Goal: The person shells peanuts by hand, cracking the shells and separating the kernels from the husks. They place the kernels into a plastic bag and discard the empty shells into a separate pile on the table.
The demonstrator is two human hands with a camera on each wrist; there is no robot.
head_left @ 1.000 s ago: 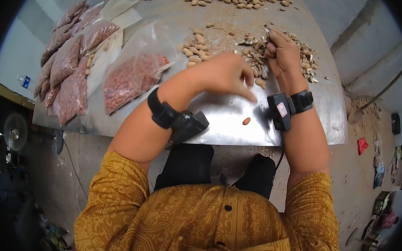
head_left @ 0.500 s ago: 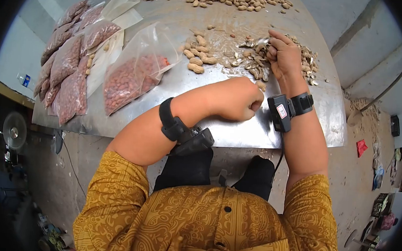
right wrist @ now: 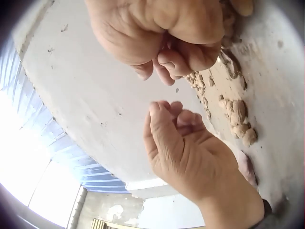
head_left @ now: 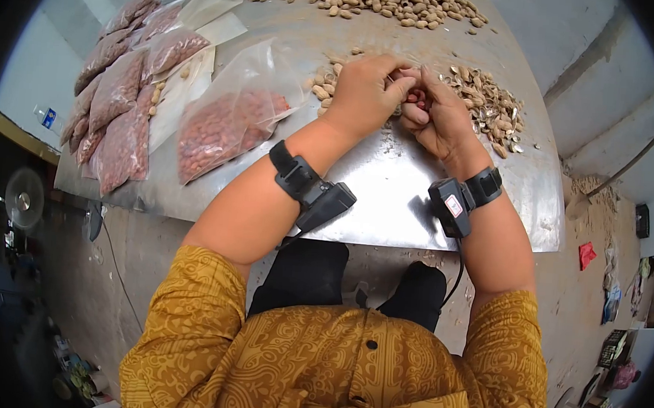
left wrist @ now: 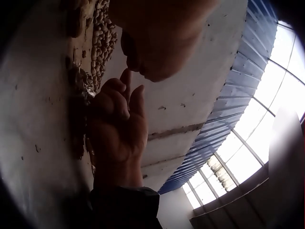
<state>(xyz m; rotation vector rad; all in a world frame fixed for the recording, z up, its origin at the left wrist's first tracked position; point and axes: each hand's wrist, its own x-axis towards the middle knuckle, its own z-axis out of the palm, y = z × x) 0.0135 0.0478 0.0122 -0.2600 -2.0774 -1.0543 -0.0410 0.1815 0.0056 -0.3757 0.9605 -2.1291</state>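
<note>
Here both hands meet over the far part of the steel counter, almost knuckle to knuckle. The right hand is cupped, its fingers curled round a few reddish peanut kernels that show in the gap between the two hands, above the counter and between the two small heaps. The left hand is bent in toward them, its fingers bunched together with the thumb laid against the tips. From the right wrist view I cannot tell whether they pinch a kernel, and a small gap shows there between the two hands. Just beside the left hand lies a little heap of peanuts in the shell. On the other side, by the right hand, is a spread of empty shells. A larger pile of unshelled peanuts lies along the far edge. To the left an open clear bag holds shelled kernels, and beyond it filled bags lie stacked near the counter's left edge.
</note>
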